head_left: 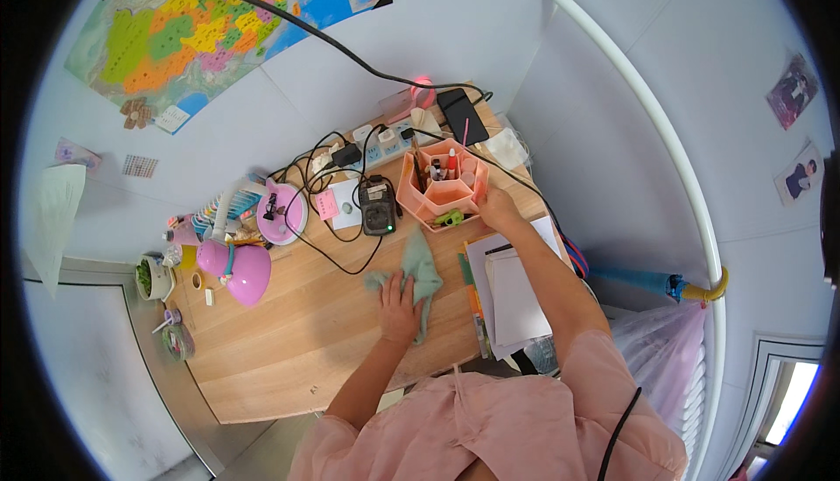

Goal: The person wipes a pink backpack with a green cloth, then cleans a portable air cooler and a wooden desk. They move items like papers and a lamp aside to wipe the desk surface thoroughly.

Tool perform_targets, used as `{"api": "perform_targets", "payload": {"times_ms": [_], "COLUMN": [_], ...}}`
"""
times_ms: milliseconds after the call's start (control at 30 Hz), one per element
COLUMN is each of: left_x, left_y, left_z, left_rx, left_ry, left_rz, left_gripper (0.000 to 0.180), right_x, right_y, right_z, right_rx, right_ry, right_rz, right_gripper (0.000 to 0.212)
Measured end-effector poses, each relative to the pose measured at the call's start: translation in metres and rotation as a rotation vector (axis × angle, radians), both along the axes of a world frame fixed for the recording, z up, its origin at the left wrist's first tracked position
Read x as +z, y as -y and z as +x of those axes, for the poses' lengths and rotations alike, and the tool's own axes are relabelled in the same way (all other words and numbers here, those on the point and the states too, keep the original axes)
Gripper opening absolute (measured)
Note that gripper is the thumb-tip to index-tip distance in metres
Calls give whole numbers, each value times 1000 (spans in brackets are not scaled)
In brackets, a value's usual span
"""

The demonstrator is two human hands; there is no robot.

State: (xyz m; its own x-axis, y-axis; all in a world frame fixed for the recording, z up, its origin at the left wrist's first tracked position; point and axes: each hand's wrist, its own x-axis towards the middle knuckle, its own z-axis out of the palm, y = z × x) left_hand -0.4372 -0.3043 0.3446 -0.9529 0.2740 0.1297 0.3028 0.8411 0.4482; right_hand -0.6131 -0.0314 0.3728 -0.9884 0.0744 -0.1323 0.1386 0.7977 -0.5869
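My left hand (pixel 401 313) presses a pale green cloth (pixel 423 276) onto the wooden desk top, its fingers bent over the cloth's near left part. The cloth lies bunched, one corner pointing toward the back. Farther right, my right hand (pixel 499 208) grips the right side of a pink desk organizer (pixel 449 191); its fingertips are partly hidden. Several pens, a red-capped tube and other small items stand in the organizer's compartments. A green-handled item (pixel 450 218) sits in its front section.
A black charger (pixel 379 208) with a green light stands left of the organizer among tangled cables. Behind are a white power strip (pixel 385 147) and a black tablet-like device (pixel 462 116). Papers (pixel 518 302) lie beneath my right forearm. A pink lamp (pixel 245 273) and pink tray (pixel 296 219) are left.
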Motion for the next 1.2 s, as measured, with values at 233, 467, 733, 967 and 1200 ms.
{"api": "perform_targets", "payload": {"times_ms": [233, 467, 733, 967, 1200], "left_x": [1, -15, -26, -24, 7], "left_y": [-18, -62, -136, -94, -143], "left_z": [5, -91, -184, -145, -193], "left_rx": [-12, -9, -28, -340, -300], "left_ry": [-9, -67, -137, -96, -139], "left_rz": [-27, 48, 102, 59, 35], "left_gripper": [57, 49, 45, 41, 40], "right_x": [30, 102, 106, 114, 91], "right_y": [-22, -51, -71, -78, -87], "right_z": [26, 85, 175, 215, 243], "right_rx": [-107, -156, -220, -289, -77], "right_ry": [205, 175, 197, 300, 95], "right_rz": [-272, -281, -338, -381, -139], "right_gripper": [20, 19, 23, 32, 30]}}
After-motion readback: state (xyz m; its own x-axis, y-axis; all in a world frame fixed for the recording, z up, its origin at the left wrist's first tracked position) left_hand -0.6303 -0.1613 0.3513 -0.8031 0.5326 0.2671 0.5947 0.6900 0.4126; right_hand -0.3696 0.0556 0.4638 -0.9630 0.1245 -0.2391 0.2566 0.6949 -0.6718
